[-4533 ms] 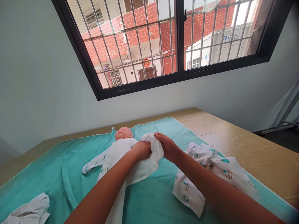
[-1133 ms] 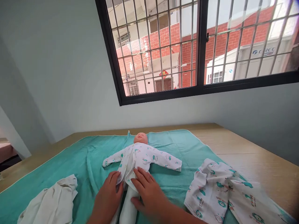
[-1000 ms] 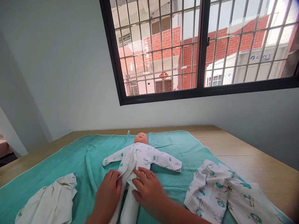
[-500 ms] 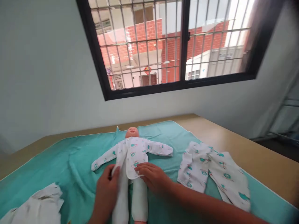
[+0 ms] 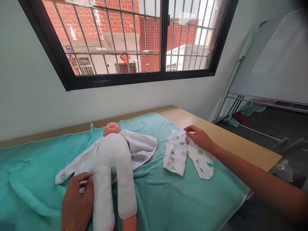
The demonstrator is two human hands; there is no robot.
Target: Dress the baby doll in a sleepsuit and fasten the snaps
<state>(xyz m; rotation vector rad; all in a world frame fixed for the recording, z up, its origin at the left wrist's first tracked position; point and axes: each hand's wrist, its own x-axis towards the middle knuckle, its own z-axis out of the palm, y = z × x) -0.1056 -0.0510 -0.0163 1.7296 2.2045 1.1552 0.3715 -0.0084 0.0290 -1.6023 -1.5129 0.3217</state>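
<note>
A baby doll with a white cloth body [image 5: 109,152] lies face up, its head at the far end. Under it a white baby shirt [image 5: 141,141] with green prints is spread open, the sleeves out to both sides. At the shirt's lower left hem, beside the doll's leg, my left hand [image 5: 78,200] has its fingers curled, closed on the cloth's edge. To the right lie printed baby pants [image 5: 178,150], legs toward me. My right hand [image 5: 198,138] reaches across and pinches their waistband at the upper right corner.
A green cloth [image 5: 163,195] covers most of the wooden table [image 5: 245,144]. Behind the table is a wall with a barred window [image 5: 115,41]. At the right a whiteboard on a metal frame [image 5: 276,64] stands beyond the table's edge.
The shirt's front has been laid open, baring the doll's body. My right hand has moved from the shirt to the pants. My left hand stays at the doll's left side. The view has turned right.
</note>
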